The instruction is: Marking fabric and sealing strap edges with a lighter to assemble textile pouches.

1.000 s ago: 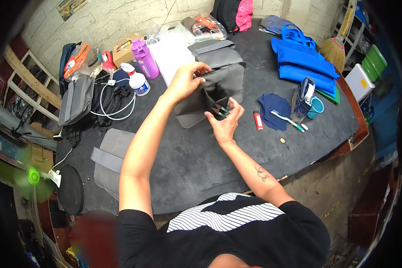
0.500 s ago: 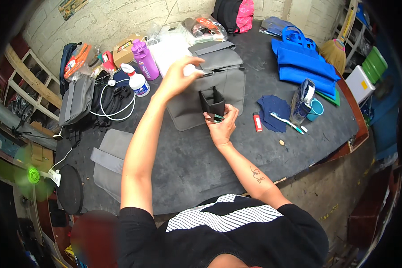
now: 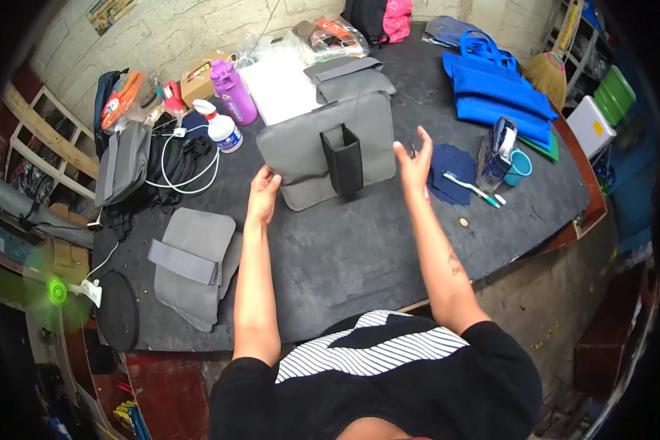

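Two hands over dark table (image 3: 359,249): left hand (image 3: 262,192) resting on lower left edge of grey fabric panel (image 3: 301,150), fingers loosely curled; right hand (image 3: 413,160) raised beside panel's right edge, fingers spread, gripping nothing visible. Black open-topped pocket (image 3: 342,159) at panel's centre, contents indiscernible. Teal cup (image 3: 518,167) and clear container (image 3: 496,150) farther right, contents unclear.

Centre frame: grey fabric panel (image 3: 323,150) with a black pocket strip (image 3: 342,158). Surface (image 3: 359,249) dull black. Left of centre: grey folded pieces (image 3: 191,264). Upper left: purple bottle (image 3: 232,92), white spray bottle (image 3: 220,128) with a red nozzle. Upper right: bright blue bags (image 3: 499,88), navy cloth patches (image 3: 451,172), teal cup (image 3: 519,167), green box (image 3: 614,95). Bottom: black shirt (image 3: 374,381), white-striped panel.
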A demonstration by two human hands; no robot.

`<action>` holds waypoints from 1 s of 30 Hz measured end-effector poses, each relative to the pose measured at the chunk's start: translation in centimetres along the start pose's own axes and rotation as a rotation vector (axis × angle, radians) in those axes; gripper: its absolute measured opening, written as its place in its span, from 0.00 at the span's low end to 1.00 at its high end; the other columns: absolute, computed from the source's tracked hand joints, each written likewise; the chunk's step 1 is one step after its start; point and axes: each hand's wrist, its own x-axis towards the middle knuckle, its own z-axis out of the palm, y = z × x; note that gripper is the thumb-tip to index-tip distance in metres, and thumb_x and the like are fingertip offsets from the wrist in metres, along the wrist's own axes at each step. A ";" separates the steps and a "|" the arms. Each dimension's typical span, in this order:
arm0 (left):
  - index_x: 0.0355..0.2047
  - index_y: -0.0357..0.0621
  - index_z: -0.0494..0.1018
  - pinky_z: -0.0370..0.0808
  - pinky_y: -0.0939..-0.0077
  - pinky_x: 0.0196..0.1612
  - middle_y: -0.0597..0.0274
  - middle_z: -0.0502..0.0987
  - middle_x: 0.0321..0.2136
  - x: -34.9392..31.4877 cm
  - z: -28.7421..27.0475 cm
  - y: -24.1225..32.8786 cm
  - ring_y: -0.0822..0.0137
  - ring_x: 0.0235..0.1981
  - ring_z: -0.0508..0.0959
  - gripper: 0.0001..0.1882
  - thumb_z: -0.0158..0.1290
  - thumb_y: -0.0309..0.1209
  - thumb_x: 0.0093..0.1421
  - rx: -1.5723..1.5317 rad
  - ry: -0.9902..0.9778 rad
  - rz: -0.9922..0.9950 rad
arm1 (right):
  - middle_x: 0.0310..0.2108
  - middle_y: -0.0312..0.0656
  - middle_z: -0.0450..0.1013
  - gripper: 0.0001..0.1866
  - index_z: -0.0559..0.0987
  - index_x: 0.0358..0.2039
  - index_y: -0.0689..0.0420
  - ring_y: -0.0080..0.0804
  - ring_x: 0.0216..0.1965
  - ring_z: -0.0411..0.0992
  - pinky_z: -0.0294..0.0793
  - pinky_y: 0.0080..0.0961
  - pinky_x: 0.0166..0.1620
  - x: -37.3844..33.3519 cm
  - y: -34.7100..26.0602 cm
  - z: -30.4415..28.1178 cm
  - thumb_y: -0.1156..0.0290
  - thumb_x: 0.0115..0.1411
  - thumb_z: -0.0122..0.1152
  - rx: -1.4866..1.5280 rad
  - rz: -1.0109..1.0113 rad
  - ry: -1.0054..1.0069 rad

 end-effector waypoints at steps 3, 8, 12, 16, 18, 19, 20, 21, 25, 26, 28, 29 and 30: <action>0.46 0.39 0.67 0.61 0.76 0.55 0.64 0.74 0.43 1.5 0.2 -0.1 0.72 0.47 0.70 0.13 0.48 0.24 0.61 -0.053 0.003 0.052 | 0.32 0.33 0.67 0.27 0.68 0.50 0.55 0.16 0.23 0.61 0.57 0.16 0.22 3.3 0.2 -0.4 0.73 0.49 0.68 0.545 0.675 -0.549; 0.42 0.41 0.69 0.68 0.83 0.38 0.68 0.77 0.34 2.7 1.3 1.6 0.79 0.35 0.74 0.10 0.51 0.29 0.61 -0.060 0.223 -0.017 | 0.19 0.24 0.61 0.10 0.70 0.29 0.51 0.13 0.17 0.56 0.55 0.15 0.20 3.4 0.0 -0.2 0.77 0.53 0.64 0.763 0.650 -0.480; 0.38 0.49 0.70 0.60 0.88 0.26 0.79 0.70 0.23 3.2 2.5 3.3 0.85 0.22 0.65 0.07 0.54 0.30 0.59 0.038 0.204 -0.037 | 0.19 0.24 0.62 0.08 0.71 0.29 0.52 0.13 0.16 0.55 0.55 0.16 0.20 2.9 1.0 -0.5 0.77 0.53 0.63 0.838 0.602 -0.488; 0.40 0.44 0.71 0.65 0.87 0.34 0.72 0.75 0.32 3.2 0.9 1.5 0.82 0.32 0.72 0.09 0.53 0.31 0.59 0.023 0.115 -0.006 | 0.18 0.24 0.60 0.10 0.69 0.28 0.49 0.14 0.14 0.54 0.55 0.16 0.21 3.0 0.5 -0.2 0.76 0.55 0.62 0.787 0.628 -0.462; 0.40 0.45 0.71 0.64 0.88 0.34 0.74 0.74 0.33 3.3 1.5 1.6 0.83 0.33 0.71 0.09 0.53 0.32 0.60 0.027 0.102 -0.021 | 0.17 0.24 0.60 0.09 0.69 0.28 0.49 0.13 0.14 0.54 0.54 0.16 0.20 3.3 0.4 -0.2 0.74 0.55 0.62 0.750 0.625 -0.451; 0.38 0.46 0.71 0.62 0.88 0.32 0.75 0.73 0.31 3.3 2.0 1.5 0.83 0.31 0.69 0.08 0.53 0.33 0.61 -0.018 0.108 -0.019 | 0.17 0.23 0.60 0.09 0.69 0.28 0.49 0.13 0.13 0.53 0.54 0.16 0.20 3.5 0.4 -0.2 0.72 0.55 0.63 0.715 0.622 -0.442; 0.37 0.46 0.72 0.61 0.88 0.30 0.77 0.71 0.29 3.2 2.6 1.9 0.84 0.29 0.67 0.07 0.52 0.34 0.61 -0.062 0.117 -0.014 | 0.17 0.23 0.60 0.09 0.69 0.28 0.49 0.13 0.13 0.53 0.54 0.16 0.20 3.6 0.3 -0.2 0.72 0.55 0.63 0.715 0.622 -0.442; 0.37 0.46 0.72 0.61 0.88 0.30 0.77 0.71 0.29 3.4 2.6 1.6 0.84 0.29 0.67 0.07 0.52 0.34 0.61 -0.062 0.117 -0.014 | 0.17 0.23 0.60 0.09 0.70 0.28 0.49 0.12 0.13 0.53 0.53 0.16 0.19 3.7 0.3 -0.2 0.71 0.55 0.64 0.698 0.632 -0.428; 0.31 0.50 0.71 0.58 0.85 0.30 0.79 0.68 0.25 4.1 2.2 0.9 0.84 0.26 0.62 0.06 0.51 0.36 0.62 -0.088 0.150 -0.038 | 0.16 0.23 0.60 0.10 0.70 0.27 0.50 0.12 0.12 0.52 0.52 0.15 0.18 3.4 -0.1 -0.1 0.67 0.54 0.65 0.645 0.621 -0.395; 0.31 0.52 0.71 0.59 0.83 0.34 0.80 0.69 0.25 4.2 2.1 0.7 0.84 0.27 0.63 0.06 0.51 0.37 0.62 -0.073 0.155 -0.055 | 0.16 0.23 0.60 0.10 0.70 0.27 0.50 0.12 0.12 0.52 0.52 0.15 0.18 3.2 -0.2 -0.1 0.67 0.54 0.65 0.645 0.621 -0.394; 0.31 0.52 0.71 0.59 0.83 0.34 0.80 0.69 0.25 4.3 1.8 0.3 0.84 0.27 0.63 0.06 0.51 0.37 0.63 -0.069 0.157 -0.049 | 0.15 0.21 0.59 0.10 0.73 0.27 0.51 0.09 0.13 0.50 0.47 0.13 0.17 3.0 -0.6 0.0 0.66 0.52 0.68 0.612 0.585 -0.374; 0.30 0.52 0.72 0.59 0.83 0.35 0.80 0.69 0.25 4.3 1.8 0.3 0.84 0.28 0.63 0.07 0.51 0.37 0.63 -0.064 0.159 -0.043 | 0.15 0.21 0.59 0.10 0.73 0.27 0.51 0.09 0.13 0.50 0.47 0.13 0.17 3.0 -0.6 -0.1 0.66 0.52 0.68 0.612 0.584 -0.373; 0.30 0.52 0.72 0.59 0.83 0.35 0.80 0.69 0.25 4.3 1.8 0.2 0.84 0.28 0.63 0.07 0.51 0.37 0.63 -0.064 0.158 -0.043 | 0.18 0.23 0.62 0.13 0.73 0.31 0.52 0.11 0.15 0.52 0.51 0.14 0.19 3.1 -0.5 -0.2 0.65 0.51 0.69 0.566 0.591 -0.380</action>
